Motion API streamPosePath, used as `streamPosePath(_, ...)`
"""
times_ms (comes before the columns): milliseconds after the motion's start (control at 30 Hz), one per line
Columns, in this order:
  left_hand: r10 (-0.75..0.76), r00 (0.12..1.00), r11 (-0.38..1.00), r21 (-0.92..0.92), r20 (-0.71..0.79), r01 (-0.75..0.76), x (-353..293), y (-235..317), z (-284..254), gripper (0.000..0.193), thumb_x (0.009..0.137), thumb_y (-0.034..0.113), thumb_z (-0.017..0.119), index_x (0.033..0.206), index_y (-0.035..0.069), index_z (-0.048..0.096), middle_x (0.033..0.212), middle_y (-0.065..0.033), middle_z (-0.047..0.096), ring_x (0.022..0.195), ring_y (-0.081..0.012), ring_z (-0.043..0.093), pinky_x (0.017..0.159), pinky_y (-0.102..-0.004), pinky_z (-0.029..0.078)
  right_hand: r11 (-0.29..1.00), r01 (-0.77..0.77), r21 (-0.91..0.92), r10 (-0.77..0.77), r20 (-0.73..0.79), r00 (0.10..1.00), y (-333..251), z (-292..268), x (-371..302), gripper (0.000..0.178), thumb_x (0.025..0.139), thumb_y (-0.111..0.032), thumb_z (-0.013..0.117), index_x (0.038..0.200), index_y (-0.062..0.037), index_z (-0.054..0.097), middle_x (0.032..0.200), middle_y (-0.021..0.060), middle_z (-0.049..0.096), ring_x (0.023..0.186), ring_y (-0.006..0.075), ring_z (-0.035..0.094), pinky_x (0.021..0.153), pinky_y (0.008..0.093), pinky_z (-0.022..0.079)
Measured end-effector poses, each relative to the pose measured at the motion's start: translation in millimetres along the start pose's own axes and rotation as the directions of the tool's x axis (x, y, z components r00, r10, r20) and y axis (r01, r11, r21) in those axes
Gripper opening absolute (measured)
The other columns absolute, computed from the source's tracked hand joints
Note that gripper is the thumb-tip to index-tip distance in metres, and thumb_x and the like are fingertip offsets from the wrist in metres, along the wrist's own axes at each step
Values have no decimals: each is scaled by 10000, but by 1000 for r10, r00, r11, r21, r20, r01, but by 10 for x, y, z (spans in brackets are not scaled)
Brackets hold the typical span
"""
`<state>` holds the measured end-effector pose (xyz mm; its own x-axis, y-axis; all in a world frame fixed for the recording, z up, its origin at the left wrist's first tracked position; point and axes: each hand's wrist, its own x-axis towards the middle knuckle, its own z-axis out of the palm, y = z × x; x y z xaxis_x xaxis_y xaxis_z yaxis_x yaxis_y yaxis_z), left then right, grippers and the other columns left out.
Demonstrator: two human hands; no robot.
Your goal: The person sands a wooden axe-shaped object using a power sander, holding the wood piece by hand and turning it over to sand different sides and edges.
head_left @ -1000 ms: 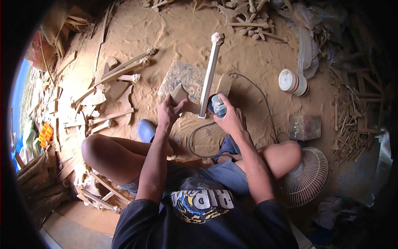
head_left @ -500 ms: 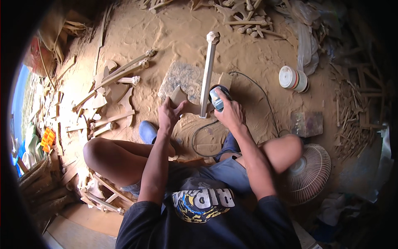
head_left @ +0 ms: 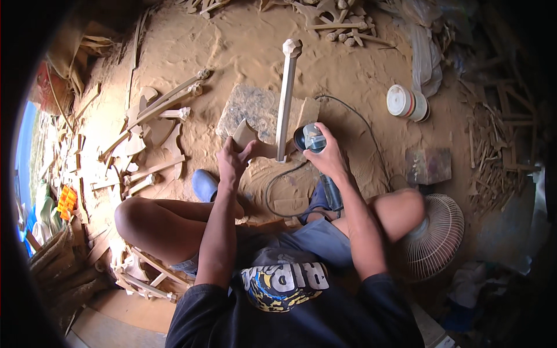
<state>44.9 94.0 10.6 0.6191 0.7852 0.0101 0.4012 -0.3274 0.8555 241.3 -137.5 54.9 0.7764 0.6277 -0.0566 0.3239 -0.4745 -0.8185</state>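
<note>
Sanding session on the sawdust-covered floor [head_left: 360,64] here. The left hand [head_left: 233,159] is wrapped shut around a small curved piece of pale wood [head_left: 243,134], pinching it at its lower end so the top sticks up clear of the fingers. The right hand [head_left: 328,155] is closed tight over a blue-grey handheld power sander with a black cord [head_left: 310,138], its disc sitting just beside a long pale turned wooden post [head_left: 285,95] that lies pointing away from the person. To my eye the trick here is to keep the disc flat and light on the wood, and keep the cord looping behind the knee, out of the way. Both forearms reach forward from the lap, elbows bent, wrists angled inward toward each other. A round white fan [head_left: 432,238] sits by the right knee, a white lidded tub [head_left: 406,102] further off.
</note>
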Motion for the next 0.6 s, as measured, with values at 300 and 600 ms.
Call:
streamPosePath(300,42,999,999,-4,-8,-43,5,-56,30,578,883,442,928,869,-29,592,671,-212,713,556,-275,734,508,-399,551,997,-25,-76,22,-52,998,-41,-19,-23,839,778,-113,825,1562,-79,527,1386,233,713,1257,427,697,1067,455,552)
streamPosePath(600,-36,999,998,-50,-2,36,-13,78,41,577,872,428,939,868,-35,595,680,-204,722,547,-266,737,470,-382,559,998,63,19,-61,-72,995,94,43,8,840,772,-125,837,1553,-69,532,1457,200,683,1329,411,658,1121,454,529)
